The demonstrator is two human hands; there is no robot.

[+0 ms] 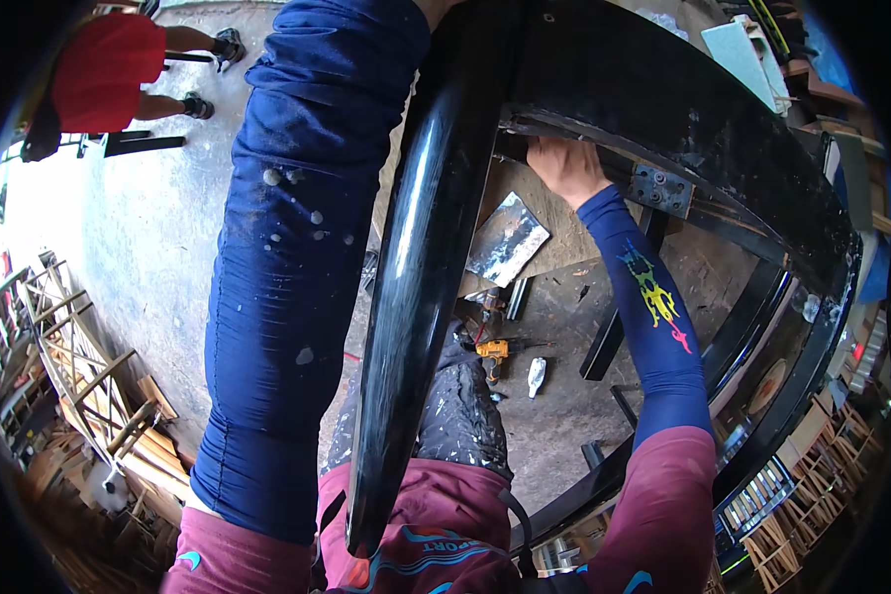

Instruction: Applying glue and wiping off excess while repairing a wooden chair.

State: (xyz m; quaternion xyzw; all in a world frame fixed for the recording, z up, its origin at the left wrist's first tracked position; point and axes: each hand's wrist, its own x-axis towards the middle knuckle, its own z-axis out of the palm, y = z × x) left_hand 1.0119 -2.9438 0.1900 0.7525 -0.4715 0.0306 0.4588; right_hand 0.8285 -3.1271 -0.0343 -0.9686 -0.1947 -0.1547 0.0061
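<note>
A large, glossy black curved frame [421,247] stands right in front of me, its narrow end pointing down toward my body. My left arm stretches along its left side. Only a sliver of my left hand [436,10] shows at the top edge; its fingers are out of the picture. Inside the frame, my right hand [567,170] reaches up to the underside of the broad black panel [643,94], where the fingers are hidden. Beside that hand is a grey metal plate [663,190] with bolt heads, fixed to a black rail.
On the floor below lie a yellow drill [492,349], a small white bottle [537,377] and a paint-smeared board [508,243]. Another person in red shorts [109,74] is at upper left. Wooden frames [79,337] lie left; stacked wooden pieces [812,495] stand lower right.
</note>
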